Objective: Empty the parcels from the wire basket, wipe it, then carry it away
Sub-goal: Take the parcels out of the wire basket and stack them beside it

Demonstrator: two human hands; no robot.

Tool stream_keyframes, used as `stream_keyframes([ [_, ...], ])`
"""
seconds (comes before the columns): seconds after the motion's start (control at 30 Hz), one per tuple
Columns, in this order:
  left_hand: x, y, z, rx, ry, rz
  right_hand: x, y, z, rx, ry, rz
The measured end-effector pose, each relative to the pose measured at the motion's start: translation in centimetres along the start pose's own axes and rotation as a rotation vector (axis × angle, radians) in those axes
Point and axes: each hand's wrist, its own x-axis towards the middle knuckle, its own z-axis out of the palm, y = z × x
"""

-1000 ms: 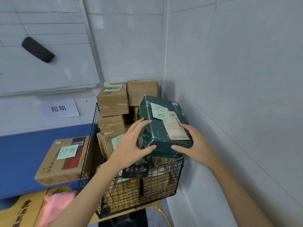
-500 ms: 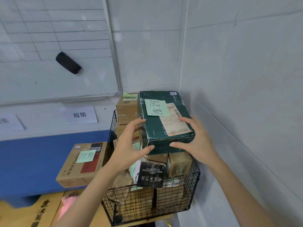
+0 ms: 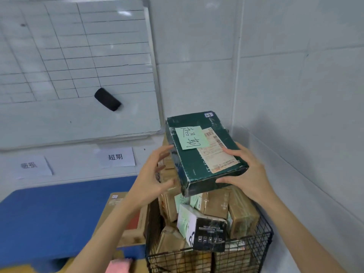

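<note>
A blue tabletop (image 3: pixel 49 217) fills the lower left, its far edge against the white wall (image 3: pixel 78 174) and one rounded corner showing at the left. A flat cardboard box (image 3: pixel 118 201) lies on its right end, just beside the wire basket (image 3: pixel 265 249). The box has a red patch on top, and its near end reaches the tabletop's front edge. Lower down, at the bottom of the view, a strip of yellow surface (image 3: pixel 15 270) shows, with a pink cloth (image 3: pixel 119 266) near it. What the basket stands on is out of view.
</note>
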Motion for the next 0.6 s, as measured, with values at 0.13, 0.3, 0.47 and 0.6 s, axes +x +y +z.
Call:
stream_keyframes([
  [0.13, 2.4, -1.1, -2.1, 0.005, 0.044, -0.008, -0.1, -0.9, -0.1, -0.037, -0.035, -0.05],
  [0.3, 4.5, -2.5, -4.6, 0.052, 0.005, -0.023, 0.2, -1.6, 0.1, -0.124, -0.055, -0.135],
  [0.47, 4.7, -3.8, -5.4, -0.001, -0.001, -0.03, 0.4, -2.3, 0.7, -0.195, -0.088, -0.176],
  [0.6, 4.6, -4.4, -5.6, -0.054, 0.073, -0.005, 0.8, -3.0, 1.1, -0.163, -0.06, -0.177],
])
